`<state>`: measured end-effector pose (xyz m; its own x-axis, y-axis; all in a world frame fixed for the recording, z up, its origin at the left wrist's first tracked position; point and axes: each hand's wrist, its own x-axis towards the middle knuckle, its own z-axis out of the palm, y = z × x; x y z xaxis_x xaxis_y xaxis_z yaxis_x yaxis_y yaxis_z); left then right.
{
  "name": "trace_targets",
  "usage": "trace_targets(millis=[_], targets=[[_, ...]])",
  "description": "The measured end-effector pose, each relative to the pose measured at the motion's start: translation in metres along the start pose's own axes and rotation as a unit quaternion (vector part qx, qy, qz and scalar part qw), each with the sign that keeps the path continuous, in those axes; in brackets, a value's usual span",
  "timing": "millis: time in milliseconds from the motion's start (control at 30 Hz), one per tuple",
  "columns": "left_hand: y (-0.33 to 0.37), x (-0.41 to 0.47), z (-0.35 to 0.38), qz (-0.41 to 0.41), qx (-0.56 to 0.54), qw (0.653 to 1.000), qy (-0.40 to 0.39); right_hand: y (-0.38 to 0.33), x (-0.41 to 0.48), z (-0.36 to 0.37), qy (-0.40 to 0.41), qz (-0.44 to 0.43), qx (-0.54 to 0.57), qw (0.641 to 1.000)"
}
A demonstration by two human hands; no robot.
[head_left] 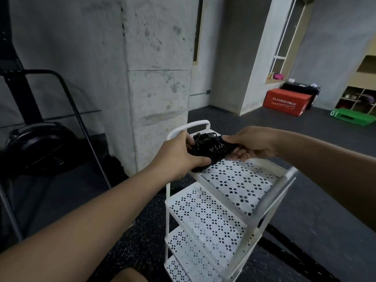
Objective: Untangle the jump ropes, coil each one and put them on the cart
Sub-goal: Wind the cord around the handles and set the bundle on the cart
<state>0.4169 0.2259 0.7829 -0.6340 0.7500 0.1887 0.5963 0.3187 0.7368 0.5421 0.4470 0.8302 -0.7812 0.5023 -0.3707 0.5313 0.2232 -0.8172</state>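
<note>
The jump rope bundle (209, 149) was a dark, blurred mass. Its handles could not be picked out, nor could I tell whether it held one rope or several. The hands hid its underside, so contact with the shelf below was unclear. The left hand (179, 155) clasped the bundle from 8 o'clock, thumb along the near edge and fingertips lost behind the coils. The right hand (252, 145) gripped it from 3 o'clock, thumb on top and fingers curled beneath. The bundle sat over the far 11 o'clock corner of the top shelf of the white cart (284, 178), whose lowest tier was cut off by the frame. A red box (286, 101) stood at 2 o'clock, well apart.
</note>
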Motion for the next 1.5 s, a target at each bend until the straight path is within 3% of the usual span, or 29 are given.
trace_targets(millis=[200, 367, 567, 667, 967, 1067, 1300, 1400, 1500], targets=[[0.006, 0.004, 0.010, 0.050, 0.103, 0.993, 0.025, 0.011, 0.019, 0.003, 0.011, 0.031, -0.023, 0.999], [0.003, 0.008, 0.018, 0.044, 0.160, 0.986, -0.032, 0.026, 0.021, -0.001, 0.013, 0.068, -0.031, 0.997], [-0.012, 0.016, 0.029, 0.093, 0.262, 0.959, 0.052, 0.027, 0.025, 0.004, 0.040, -0.021, -0.023, 0.999], [-0.017, 0.022, 0.032, 0.093, 0.258, 0.958, 0.081, 0.029, 0.024, 0.010, 0.042, -0.039, -0.024, 0.998], [-0.019, 0.035, 0.025, 0.087, 0.294, 0.952, 0.021, 0.025, 0.023, 0.010, 0.134, -0.065, -0.152, 0.977], [-0.024, 0.030, 0.022, 0.084, 0.252, 0.964, 0.017, 0.018, 0.020, 0.009, 0.135, -0.062, -0.210, 0.966], [-0.047, 0.007, 0.003, 0.103, 0.181, 0.976, 0.061, -0.030, -0.014, 0.029, 0.215, -0.162, -0.312, 0.911], [-0.073, -0.008, -0.014, 0.089, 0.139, 0.984, 0.070, -0.057, -0.029, 0.063, 0.187, -0.218, -0.307, 0.908], [-0.117, -0.027, -0.027, 0.021, 0.151, 0.986, 0.064, -0.082, -0.041, 0.119, 0.132, -0.259, -0.307, 0.906]])
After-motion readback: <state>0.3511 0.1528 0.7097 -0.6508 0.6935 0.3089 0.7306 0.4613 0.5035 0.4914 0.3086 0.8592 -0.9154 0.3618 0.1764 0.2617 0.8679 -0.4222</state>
